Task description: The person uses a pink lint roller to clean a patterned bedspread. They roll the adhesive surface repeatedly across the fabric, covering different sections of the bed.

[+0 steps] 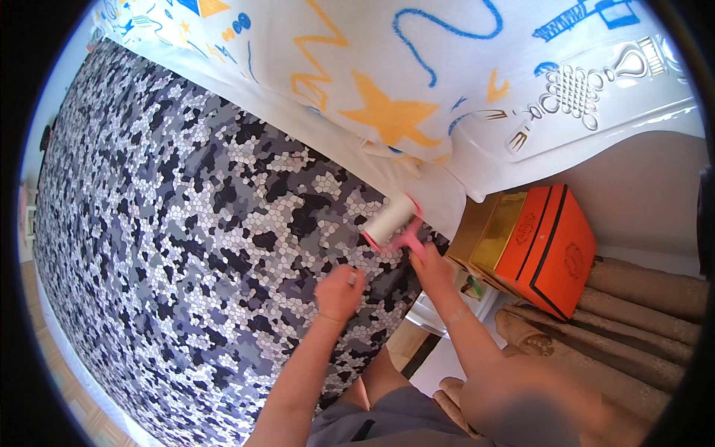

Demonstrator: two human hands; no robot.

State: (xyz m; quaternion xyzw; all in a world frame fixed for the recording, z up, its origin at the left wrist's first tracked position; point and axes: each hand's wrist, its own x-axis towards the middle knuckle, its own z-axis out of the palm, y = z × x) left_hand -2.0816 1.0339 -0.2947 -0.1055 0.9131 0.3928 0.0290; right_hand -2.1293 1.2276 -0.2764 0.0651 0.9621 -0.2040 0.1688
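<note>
My right hand (pixel 434 274) grips the pink handle of a lint roller (pixel 393 220) with a white sheet roll. The roller is over the edge of a bed cover (pixel 223 223) in a black, grey and white mosaic pattern, close to the white headboard. I cannot tell whether it touches the fabric. Lower and to the left, my left hand (pixel 339 291) is over the same cover with its fingers curled in. A small pale spot shows at those fingers, too blurred to identify.
A white cloth (pixel 385 109) with blue and yellow drawings drapes over the headboard (pixel 558 151), which bears silver ornaments. To the right, an orange box (pixel 550 246) with black bands stands against a gold box (pixel 486 229). Brown patterned fabric (pixel 625 324) hangs or lies in folds below.
</note>
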